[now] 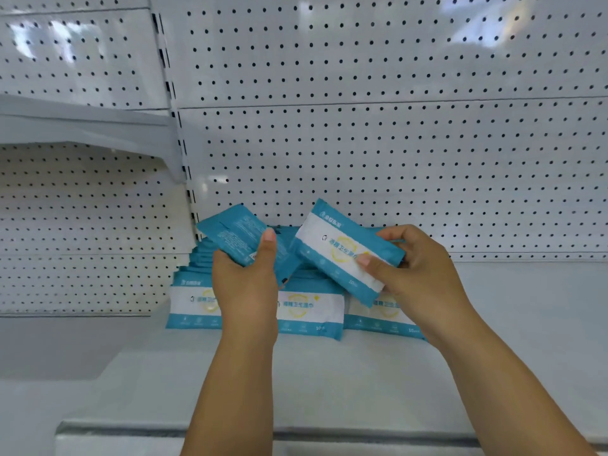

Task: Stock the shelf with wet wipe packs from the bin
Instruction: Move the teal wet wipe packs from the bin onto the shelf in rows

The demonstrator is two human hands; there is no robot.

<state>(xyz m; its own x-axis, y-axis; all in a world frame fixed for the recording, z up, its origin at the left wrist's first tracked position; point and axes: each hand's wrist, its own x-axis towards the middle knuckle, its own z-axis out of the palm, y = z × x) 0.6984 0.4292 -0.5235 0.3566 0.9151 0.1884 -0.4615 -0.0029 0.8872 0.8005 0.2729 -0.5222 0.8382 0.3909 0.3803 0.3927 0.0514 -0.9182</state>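
My left hand [245, 284] grips a blue wet wipe pack [232, 233] with its plain back side facing me, tilted above the shelf. My right hand [418, 274] holds a second blue and white pack [342, 251] by its right end, label facing me, also tilted. Below both hands, three rows of the same packs [309, 311] stand upright on the white shelf [329, 373], their labels facing forward. The left row [194, 301] reaches back toward the pegboard. The bin is out of view.
A white pegboard back wall [394, 143] rises behind the packs. A higher white shelf [82, 123] juts out at the upper left. Bare shelf surface extends to the right [543, 307] and left of the rows.
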